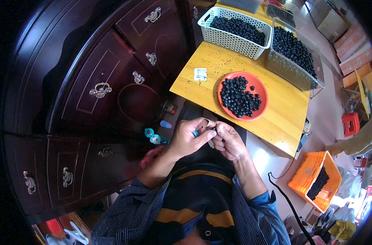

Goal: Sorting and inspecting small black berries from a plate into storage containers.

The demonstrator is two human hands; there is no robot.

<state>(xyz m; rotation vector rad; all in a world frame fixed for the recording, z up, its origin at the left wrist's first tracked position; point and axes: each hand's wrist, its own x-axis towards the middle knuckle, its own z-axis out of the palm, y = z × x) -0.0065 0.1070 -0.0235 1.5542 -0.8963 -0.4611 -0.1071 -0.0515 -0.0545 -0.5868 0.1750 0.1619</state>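
My left hand and my right hand meet in front of my chest, just short of the table's near edge. The fingers of the left are curled around a small teal item, mostly hidden, perhaps a tool handle. Between the fingertips of both hands is a small dark piece, pinched by the right thumb and fingers; its exact kind is too small to make out. Beyond them, a red-orange plate on the table bears many small round black pieces, some showing a pale centre.
On the yellow wooden table stand a white perforated basket and a clear bin, both filled with black pieces. A small white packet lies there too. Dark drawers line the left. An orange crate sits lower right near a black cable.
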